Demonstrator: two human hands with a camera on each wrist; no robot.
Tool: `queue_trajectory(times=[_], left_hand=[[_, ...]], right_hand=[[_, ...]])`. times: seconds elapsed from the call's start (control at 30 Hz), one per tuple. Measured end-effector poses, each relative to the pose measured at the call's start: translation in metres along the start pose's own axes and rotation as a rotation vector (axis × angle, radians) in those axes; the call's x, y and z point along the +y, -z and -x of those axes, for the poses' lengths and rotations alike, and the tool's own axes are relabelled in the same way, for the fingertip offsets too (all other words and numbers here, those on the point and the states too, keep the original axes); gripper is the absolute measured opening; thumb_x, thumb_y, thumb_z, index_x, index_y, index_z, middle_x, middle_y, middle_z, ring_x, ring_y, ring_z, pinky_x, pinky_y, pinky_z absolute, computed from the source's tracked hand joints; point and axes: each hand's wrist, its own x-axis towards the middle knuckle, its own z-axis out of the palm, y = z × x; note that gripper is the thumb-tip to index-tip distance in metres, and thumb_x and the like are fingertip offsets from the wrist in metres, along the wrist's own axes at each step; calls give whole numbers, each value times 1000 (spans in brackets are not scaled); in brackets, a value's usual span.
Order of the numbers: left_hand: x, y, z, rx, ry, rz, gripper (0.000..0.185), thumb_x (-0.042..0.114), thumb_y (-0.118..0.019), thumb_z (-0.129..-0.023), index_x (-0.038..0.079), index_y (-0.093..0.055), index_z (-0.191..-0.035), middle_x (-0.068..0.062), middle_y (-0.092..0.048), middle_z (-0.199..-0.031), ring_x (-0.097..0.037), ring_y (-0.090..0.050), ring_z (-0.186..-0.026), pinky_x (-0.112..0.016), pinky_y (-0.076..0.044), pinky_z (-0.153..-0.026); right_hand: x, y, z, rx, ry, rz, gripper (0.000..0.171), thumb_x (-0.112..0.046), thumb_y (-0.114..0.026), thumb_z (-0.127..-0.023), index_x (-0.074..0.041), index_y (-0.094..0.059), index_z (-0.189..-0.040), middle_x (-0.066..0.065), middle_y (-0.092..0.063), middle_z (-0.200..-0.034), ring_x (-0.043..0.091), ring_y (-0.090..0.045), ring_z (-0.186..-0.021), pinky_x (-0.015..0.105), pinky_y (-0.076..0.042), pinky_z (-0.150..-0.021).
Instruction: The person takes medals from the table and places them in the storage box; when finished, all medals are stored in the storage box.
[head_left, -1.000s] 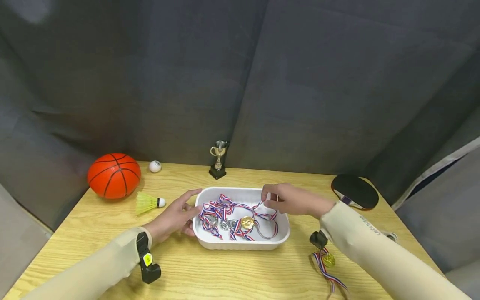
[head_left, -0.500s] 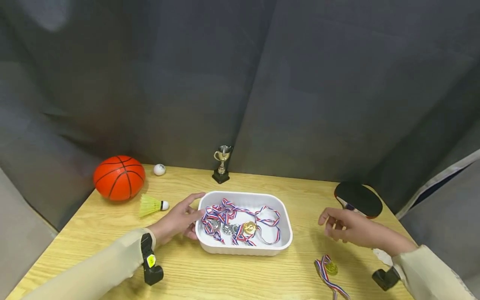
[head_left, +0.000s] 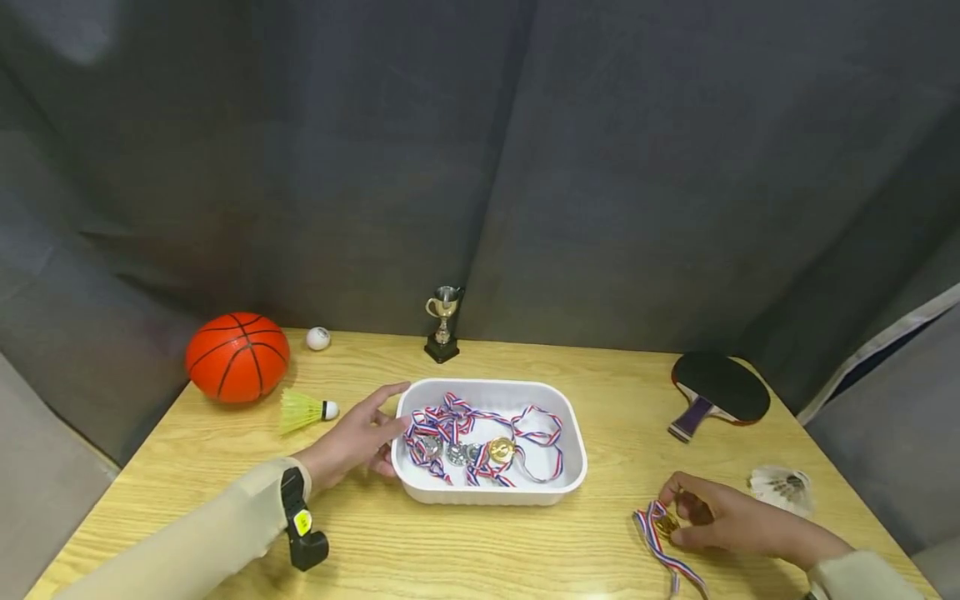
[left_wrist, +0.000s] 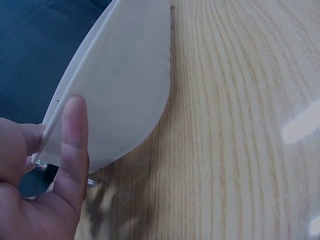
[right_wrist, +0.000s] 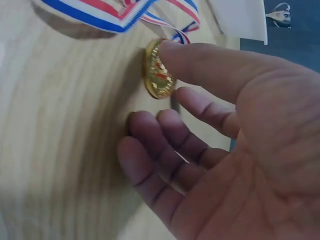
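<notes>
In the head view, my left hand (head_left: pixel 352 442) grips the left end of a white plastic tub (head_left: pixel 572 475). The left wrist view has the tub's wall (left_wrist: pixel 120 90) with its rim between thumb and fingers. Inside lie a gold medal (head_left: pixel 501 450), silver medals (head_left: pixel 456 454) and tangled red, white and blue ribbons. Right of the tub, my right hand (head_left: pixel 727 521) pinches a second gold medal (right_wrist: pixel 155 75) at the tabletop. That medal stands tilted on edge in the right wrist view, thumb against it. Its striped ribbon (head_left: pixel 656 537) trails toward the near edge.
An orange basketball (head_left: pixel 237 358), a ping-pong ball (head_left: pixel 318 337) and a yellow shuttlecock (head_left: pixel 302 411) are at the left. Behind the tub stands a small trophy cup (head_left: pixel 443 323). At the right are a table tennis bat (head_left: pixel 722 388) and a white shuttlecock (head_left: pixel 782 488). Dark curtain closes the back.
My right hand has left the ribbon in the tub, moved right and down, and taken hold of the gold medal on the table. My left hand has stayed at the tub.
</notes>
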Motion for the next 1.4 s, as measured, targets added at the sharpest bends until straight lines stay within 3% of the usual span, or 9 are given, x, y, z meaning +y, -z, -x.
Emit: queue_trajectory(times=[0.3, 0.47, 0.57, 0.67, 0.83, 0.93, 1.13, 1.2, 1.4], left_hand=[[2, -2, -1, -15, -11, -8, 63, 15, -54, -109, 24, -28, -166, -20, -54, -111, -20, -65, -73, -34, -67, -60], [3, -3, 0, -19, -15, -17, 63, 15, -54, -109, 23, -28, -166, -20, -54, -111, -20, -64, -73, -33, -67, -59], [3, -3, 1, -25, -22, -14, 63, 15, -54, -109, 22, -27, -166, -21, -54, -112, -20, -64, -74, -33, -67, -59], [3, -2, 1, -24, -22, -12, 63, 14, -54, -109, 23, -27, -166, -21, -55, -113, -20, -65, -74, -33, -67, -60], [2, -3, 1, -9, -1, -6, 62, 14, -54, -109, 26, -30, -165, -21, -55, -113, -20, -65, -74, -32, -66, -59], [1, -2, 0, -10, 0, -6, 62, 14, -54, -109, 26, -30, -165, -20, -55, -113, -20, -65, -74, -31, -66, -59], [-1, -1, 2, -16, -10, -5, 61, 13, -53, -109, 23, -29, -165, -20, -55, -110, -20, -65, -71, -31, -66, -57], [-1, 0, 2, -16, -12, -5, 62, 12, -53, -109, 23, -29, -165, -20, -55, -109, -19, -65, -70, -30, -66, -57], [0, 1, 1, -10, -4, -9, 62, 14, -54, -109, 25, -29, -165, -19, -55, -110, -20, -65, -71, -30, -66, -58]], right_hand=[[8, -4, 1, 55, 123, 135, 22, -1, -65, -100, -1, -47, -113, 19, -36, -86, 25, -40, -77, 29, -31, -54], [7, -8, 2, 113, 118, 196, 27, -2, -68, -99, -5, -46, -113, 18, -40, -83, 11, -40, -66, 27, -32, -49], [7, -9, 2, 156, 86, 201, 28, -3, -70, -98, -6, -46, -113, 9, -47, -80, 3, -45, -66, 24, -37, -47], [9, -8, 3, 136, 64, 90, 27, -3, -67, -99, -1, -46, -116, 5, -55, -79, 7, -54, -64, 22, -50, -50], [14, -6, 5, 37, 73, -214, 27, 3, -57, -103, 10, -42, -124, 32, -47, -74, 14, -67, -67, 25, -62, -61], [18, -6, 7, 9, 93, -295, 26, 6, -53, -104, 8, -43, -128, 37, -45, -79, 7, -71, -77, 25, -61, -62], [20, -5, 10, 5, 74, -350, 27, 7, -51, -105, 6, -45, -131, 17, -59, -79, 8, -73, -81, 24, -59, -63], [19, -3, 12, -6, 62, -372, 28, 7, -49, -105, 2, -47, -133, 7, -64, -83, 9, -73, -82, 23, -62, -69], [8, 13, 21, -2, 60, -410, 35, 7, -42, -108, -8, -47, -139, -2, -71, -98, 11, -75, -91, 29, -66, -81]])
